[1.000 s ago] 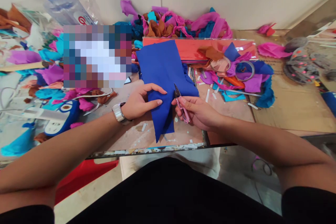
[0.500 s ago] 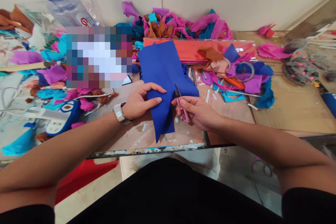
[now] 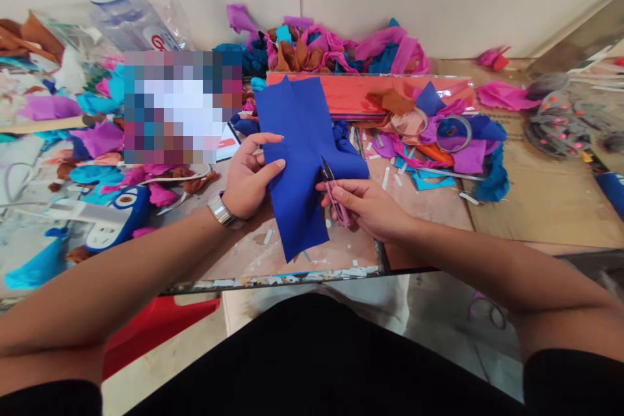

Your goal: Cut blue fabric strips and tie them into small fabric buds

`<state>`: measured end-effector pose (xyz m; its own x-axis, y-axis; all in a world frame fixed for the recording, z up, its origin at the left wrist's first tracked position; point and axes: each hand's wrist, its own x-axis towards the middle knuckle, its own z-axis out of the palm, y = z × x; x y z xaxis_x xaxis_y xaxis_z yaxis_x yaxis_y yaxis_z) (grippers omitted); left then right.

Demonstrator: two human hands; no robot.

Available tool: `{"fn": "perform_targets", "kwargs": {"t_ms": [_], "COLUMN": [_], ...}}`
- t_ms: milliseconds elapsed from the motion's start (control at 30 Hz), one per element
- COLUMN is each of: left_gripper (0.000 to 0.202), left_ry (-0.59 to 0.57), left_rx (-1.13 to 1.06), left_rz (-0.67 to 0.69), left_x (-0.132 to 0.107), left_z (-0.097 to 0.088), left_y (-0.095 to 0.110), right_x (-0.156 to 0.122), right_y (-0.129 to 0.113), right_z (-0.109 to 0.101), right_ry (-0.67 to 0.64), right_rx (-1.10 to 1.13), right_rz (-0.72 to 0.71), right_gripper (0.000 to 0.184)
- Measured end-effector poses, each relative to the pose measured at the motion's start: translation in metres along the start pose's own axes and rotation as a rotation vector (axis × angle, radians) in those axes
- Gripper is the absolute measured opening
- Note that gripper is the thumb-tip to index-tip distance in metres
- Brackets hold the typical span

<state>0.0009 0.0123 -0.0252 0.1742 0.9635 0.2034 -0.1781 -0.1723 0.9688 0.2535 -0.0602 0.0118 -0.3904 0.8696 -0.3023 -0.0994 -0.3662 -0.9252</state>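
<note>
Here, blue sheet (image 3: 299, 123) between — left hand (image 3: 248, 181) half-spread touching edge, right hand (image 3: 370, 207) clasping snips (image 3: 335, 197)

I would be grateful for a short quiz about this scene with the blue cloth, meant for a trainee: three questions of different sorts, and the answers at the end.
1. Multiple choice: what does the right hand hold?
A) a bottle
B) pink-handled snips
C) a cable

2. True or false: the left hand touches the blue cloth.

3. Fill in the colour: partly hidden by the blue cloth, the flat, shiny packet is ____.

Key
1. B
2. True
3. orange-red
</note>
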Motion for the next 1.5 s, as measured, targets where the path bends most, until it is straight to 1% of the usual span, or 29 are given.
{"fn": "perform_targets", "kwargs": {"t_ms": [133,200,333,433,500,667,867,1033,1200,1500], "left_gripper": [0.029,0.027,0.027,0.032,0.034,0.034,0.033,0.032,0.031,0.032], "left_ry": [0.082,0.090,0.029,-0.029,-0.047,-0.054,-0.058,-0.059,-0.069,-0.055], "left_rx": [0.070,0.109,0.153,0.135,0.121,0.145,0.171,0.163,0.191,0.196], "left_rz": [0.058,0.083,0.082,0.061,0.056,0.052,0.067,0.063,0.078,0.078], "left_x": [0.001,0.001,0.000,-0.001,-0.001,-0.002,-0.002,-0.002,-0.002,-0.001], "left_z": [-0.001,-0.002,-0.004,-0.004,-0.004,-0.005,-0.006,-0.003,-0.001,-0.002], "left_y": [0.000,0.000,0.000,0.000,0.001,0.003,0.002,0.005,0.008,0.006], "right_x": [0.000,0.000,0.003,0.005,0.005,0.004,0.003,0.005,0.006,0.006], "right_y": [0.001,0.002,0.006,0.008,0.008,0.002,-0.002,-0.001,0.000,-0.001], "right_z": [0.002,0.003,0.001,-0.001,-0.001,0.005,0.009,0.010,0.010,0.012], "right_ry": [0.001,-0.008,-0.023,-0.026,-0.021,0.011,-0.008,-0.013,-0.014,-0.003], "right_rx": [-0.017,-0.007,0.035,0.054,0.071,0.181,0.248,0.248,0.220,0.244], "right_rz": [0.005,-0.001,0.017,0.030,0.026,0.011,0.028,0.022,0.028,0.036], "right_gripper": [0.048,0.048,0.049,0.049,0.049,0.048,0.044,0.045,0.042,0.045]}}
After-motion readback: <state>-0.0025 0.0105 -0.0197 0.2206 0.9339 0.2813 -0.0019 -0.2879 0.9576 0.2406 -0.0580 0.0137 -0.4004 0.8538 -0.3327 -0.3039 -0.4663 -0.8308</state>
